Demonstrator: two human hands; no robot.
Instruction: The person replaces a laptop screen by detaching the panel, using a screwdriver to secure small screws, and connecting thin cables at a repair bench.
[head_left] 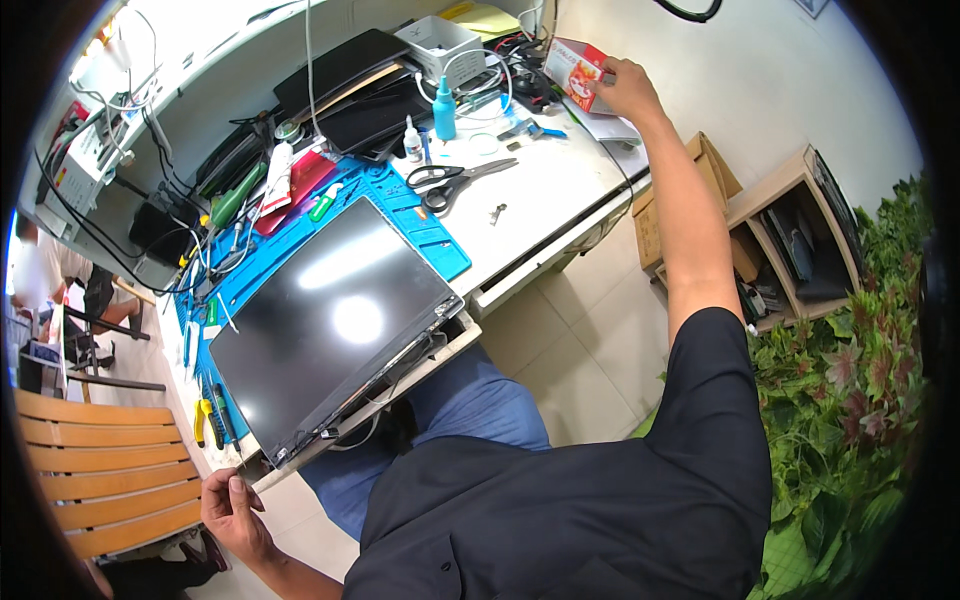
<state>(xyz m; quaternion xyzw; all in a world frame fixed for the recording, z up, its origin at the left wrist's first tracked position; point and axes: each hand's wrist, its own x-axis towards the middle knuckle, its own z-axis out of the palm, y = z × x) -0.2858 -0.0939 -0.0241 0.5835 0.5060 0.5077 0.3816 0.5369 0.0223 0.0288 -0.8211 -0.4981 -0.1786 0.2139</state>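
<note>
At the far right end of the desk, my right hand [630, 90] grips the edge of a small red and white cardboard box [577, 72]. My left hand [235, 512] is by the desk's near left corner with its fingers pinched together. Whether anything thin is between those fingers is too small to make out. Beside it a dark laptop screen panel [335, 315] lies face up on a blue work mat [440, 245], overhanging the desk's front edge. Loose cables and a bare metal edge show along the panel's near side.
Black scissors [455, 185], a teal bottle [444, 110] and a small white dropper bottle [413, 140] are on the desk [540, 200]. Yellow-handled pliers [203, 420] lie left of the panel. A slatted wooden chair [110, 470] stands at left, a wooden shelf [800, 240] and plants at right.
</note>
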